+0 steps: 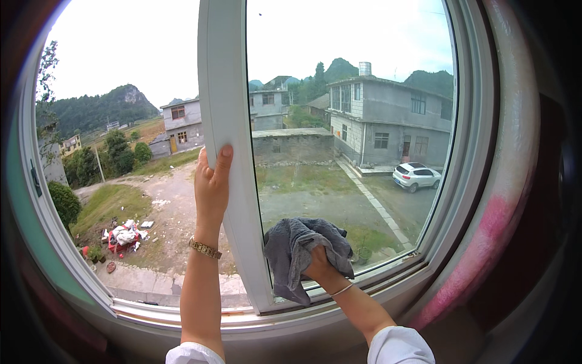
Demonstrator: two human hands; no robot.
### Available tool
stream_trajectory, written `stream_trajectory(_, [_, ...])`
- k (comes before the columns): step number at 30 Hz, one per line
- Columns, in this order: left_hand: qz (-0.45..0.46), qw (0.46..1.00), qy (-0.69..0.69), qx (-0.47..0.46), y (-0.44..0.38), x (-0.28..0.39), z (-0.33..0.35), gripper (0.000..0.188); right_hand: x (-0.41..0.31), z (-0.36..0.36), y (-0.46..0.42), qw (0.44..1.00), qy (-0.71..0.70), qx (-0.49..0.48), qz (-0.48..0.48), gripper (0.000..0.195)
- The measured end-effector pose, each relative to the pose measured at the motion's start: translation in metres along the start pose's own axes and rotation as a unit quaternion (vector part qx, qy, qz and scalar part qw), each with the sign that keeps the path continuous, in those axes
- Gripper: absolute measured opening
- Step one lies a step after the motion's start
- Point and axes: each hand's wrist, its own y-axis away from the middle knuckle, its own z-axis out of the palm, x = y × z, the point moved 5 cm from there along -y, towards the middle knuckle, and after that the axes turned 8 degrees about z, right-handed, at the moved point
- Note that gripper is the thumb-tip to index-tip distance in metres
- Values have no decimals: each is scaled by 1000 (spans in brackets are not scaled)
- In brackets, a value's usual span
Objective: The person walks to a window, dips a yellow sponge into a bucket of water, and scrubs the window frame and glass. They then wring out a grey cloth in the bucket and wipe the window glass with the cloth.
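Observation:
My left hand (213, 191) grips the white vertical stile (229, 113) of a sliding window sash, its thumb lying on the near face and the fingers wrapped round the left edge. In my right hand (319, 264) is a bunched grey cloth (304, 250), pressed against the lower left part of the glass pane (309, 191). Part of the cloth hangs down over the sash's bottom rail. The fingers of my right hand are mostly hidden in its folds.
The left half of the window is open to the outside. A white sill track (168, 314) runs along the bottom. At the right stands a curved, pink-stained white wall edge (491, 236). Outdoors are a white car (416, 176), grey houses (400, 113) and a heap of discarded things (123, 234).

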Motion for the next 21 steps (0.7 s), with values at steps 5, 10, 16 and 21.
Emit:
stream_trajectory(5, [5, 1000, -28, 5, -1, 2, -1, 59, -1, -50, -93, 979, 91, 92, -160, 47])
stream_trajectory(10, [256, 887, -363, 129, 12, 42, 6, 68, -22, -139, -240, 944, 172, 239, -147, 44])
stream_trajectory(16, [383, 812, -408, -167, 60, 75, 111, 53, -9, -105, -164, 972, 90, 182, -120, 40])
stream_trajectory(21, [349, 793, -355, -352, 167, -14, 149, 61, 67, -71, 5, 997, 44, -44, -44, 45])
